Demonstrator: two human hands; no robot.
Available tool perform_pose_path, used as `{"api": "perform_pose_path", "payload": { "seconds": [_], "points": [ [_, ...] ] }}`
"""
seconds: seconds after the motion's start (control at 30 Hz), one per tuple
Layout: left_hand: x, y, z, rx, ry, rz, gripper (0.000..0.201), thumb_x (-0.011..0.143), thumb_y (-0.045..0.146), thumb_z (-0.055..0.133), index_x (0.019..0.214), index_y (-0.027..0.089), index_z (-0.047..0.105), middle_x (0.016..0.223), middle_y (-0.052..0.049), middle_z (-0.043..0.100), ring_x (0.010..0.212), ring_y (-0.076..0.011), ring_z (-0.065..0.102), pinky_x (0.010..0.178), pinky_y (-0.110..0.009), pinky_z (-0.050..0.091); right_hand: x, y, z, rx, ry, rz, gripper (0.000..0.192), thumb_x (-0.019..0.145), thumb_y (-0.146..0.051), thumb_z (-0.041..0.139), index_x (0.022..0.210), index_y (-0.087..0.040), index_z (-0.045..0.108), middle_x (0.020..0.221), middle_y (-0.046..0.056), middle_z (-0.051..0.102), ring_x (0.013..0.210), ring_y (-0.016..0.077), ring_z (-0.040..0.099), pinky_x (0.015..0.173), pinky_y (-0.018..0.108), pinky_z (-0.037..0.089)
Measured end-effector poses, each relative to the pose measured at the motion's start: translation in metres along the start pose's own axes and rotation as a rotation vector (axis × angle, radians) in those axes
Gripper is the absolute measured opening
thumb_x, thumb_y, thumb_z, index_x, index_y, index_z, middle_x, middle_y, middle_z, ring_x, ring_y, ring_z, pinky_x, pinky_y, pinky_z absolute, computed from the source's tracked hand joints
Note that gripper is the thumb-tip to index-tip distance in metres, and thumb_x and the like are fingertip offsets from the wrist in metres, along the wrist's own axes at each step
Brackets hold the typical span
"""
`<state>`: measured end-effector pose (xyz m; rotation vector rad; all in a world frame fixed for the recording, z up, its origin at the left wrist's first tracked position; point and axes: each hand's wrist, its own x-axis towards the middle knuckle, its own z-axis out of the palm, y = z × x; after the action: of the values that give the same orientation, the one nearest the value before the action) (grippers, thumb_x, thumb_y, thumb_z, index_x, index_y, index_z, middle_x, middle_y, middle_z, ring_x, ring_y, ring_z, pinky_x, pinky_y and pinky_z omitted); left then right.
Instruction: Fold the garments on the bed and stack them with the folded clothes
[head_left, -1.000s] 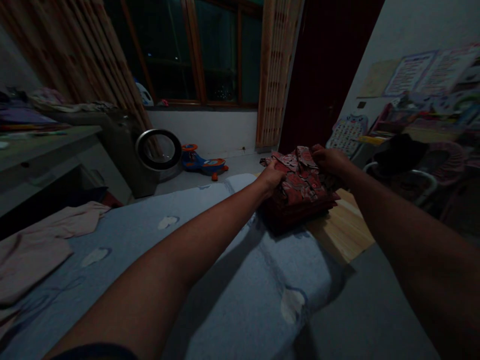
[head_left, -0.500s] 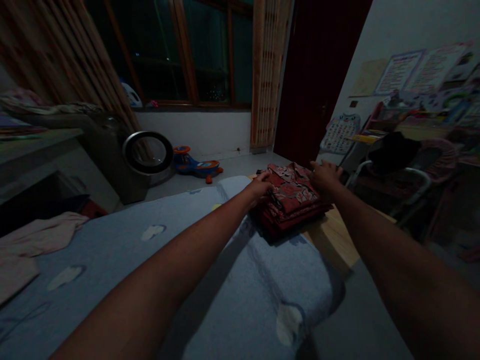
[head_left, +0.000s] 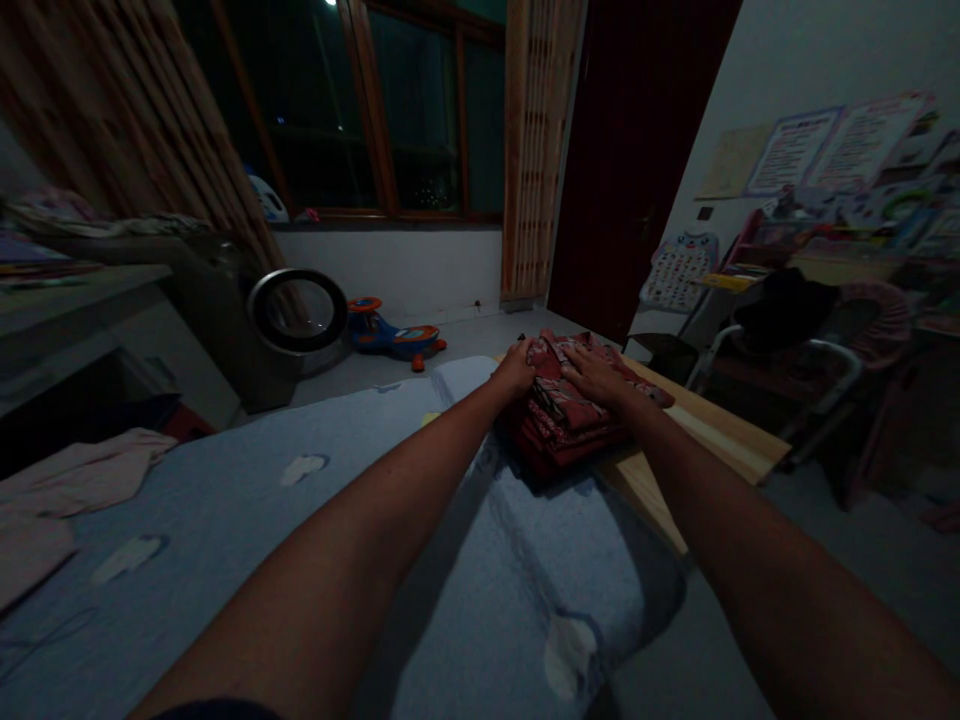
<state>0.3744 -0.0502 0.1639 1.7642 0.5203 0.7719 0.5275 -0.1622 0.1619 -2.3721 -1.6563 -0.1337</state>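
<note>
Resting at the bed's [head_left: 360, 420] far right end, the folded red cloth stack [head_left: 562, 425] lies directly beneath the right hand [head_left: 594, 376], open and flat; the left hand [head_left: 515, 370] touches its left side, grip indeterminable. Neither is nearer; long axis unclear.

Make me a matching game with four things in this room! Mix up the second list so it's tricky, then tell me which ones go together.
Things:
1. Clothes
2. Ride-on toy
3. Round door
4. Posters

Matches:
A. on the wall
B. swung open
C. red, under the right hand
D. blue and orange, on the floor

Right pairs: 1-C, 2-D, 3-B, 4-A
</note>
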Motion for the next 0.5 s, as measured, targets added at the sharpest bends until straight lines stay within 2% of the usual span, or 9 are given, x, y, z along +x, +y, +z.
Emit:
{"api": "perform_pose_path", "payload": {
  "seconds": [0.07, 0.1, 0.27, 0.37, 0.5],
  "points": [
    [-0.004, -0.006, -0.005, 0.231, 0.042, 0.097, 0.042, 0.073, 0.013, 0.067, 0.115, 0.017, 0.062, 0.129, -0.015, 0.058, 0.124, -0.026, 0.051, 0.108, -0.034, 0.038, -0.001, 0.002, 0.001, -0.003, -0.02, -0.019, 0.056, 0.096, -0.044, 0.041, 0.15, -0.027, 0.038, 0.158, 0.006, 0.035, 0.146, 0.0299, 0.026, 0.116, 0.051, 0.022],
    [-0.008, -0.009, -0.008, 0.325, 0.072, 0.092, 0.042, 0.075, 0.014, 0.066, 0.116, 0.016, 0.061, 0.132, -0.016, 0.055, 0.128, -0.0275, 0.049, 0.109, -0.035, 0.035, -0.001, 0.002, 0.002, -0.012, -0.037, -0.031, 0.055, 0.096, -0.045, 0.042, 0.149, -0.028, 0.039, 0.158, 0.006, 0.035, 0.146, 0.0295, 0.025, 0.116, 0.05, 0.022],
    [-0.042, -0.027, -0.028, 0.511, 0.287, -0.114, 0.064, 0.075, 0.015, 0.062, 0.137, 0.017, 0.046, 0.151, -0.018, 0.035, 0.138, -0.0343, 0.039, 0.111, -0.042, 0.032, 0.001, -0.001, 0.006, -0.098, -0.124, -0.085, 0.048, 0.096, -0.042, 0.043, 0.143, -0.03, 0.047, 0.157, 0.003, 0.037, 0.148, 0.0274, 0.022, 0.117, 0.052, 0.019],
    [-0.085, -0.043, -0.045, 0.611, 0.305, -0.122, 0.074, 0.073, 0.014, 0.06, 0.144, 0.02, 0.038, 0.154, -0.016, 0.031, 0.141, -0.0336, 0.034, 0.111, -0.046, 0.032, 0.0, -0.002, 0.008, -0.138, -0.112, -0.137, 0.044, 0.096, -0.044, 0.044, 0.137, -0.031, 0.053, 0.156, 0.002, 0.038, 0.147, 0.0266, 0.023, 0.117, 0.05, 0.02],
    [-0.165, -0.071, -0.076, 0.773, 0.276, -0.156, 0.074, 0.076, 0.017, 0.058, 0.146, 0.021, 0.035, 0.155, -0.014, 0.029, 0.141, -0.0322, 0.032, 0.109, -0.048, 0.034, 0.002, -0.004, 0.003, -0.163, -0.068, -0.113, 0.05, 0.095, -0.051, 0.043, 0.14, -0.03, 0.05, 0.153, 0.006, 0.041, 0.14, 0.0294, 0.035, 0.112, 0.053, 0.026]
  ]
}}
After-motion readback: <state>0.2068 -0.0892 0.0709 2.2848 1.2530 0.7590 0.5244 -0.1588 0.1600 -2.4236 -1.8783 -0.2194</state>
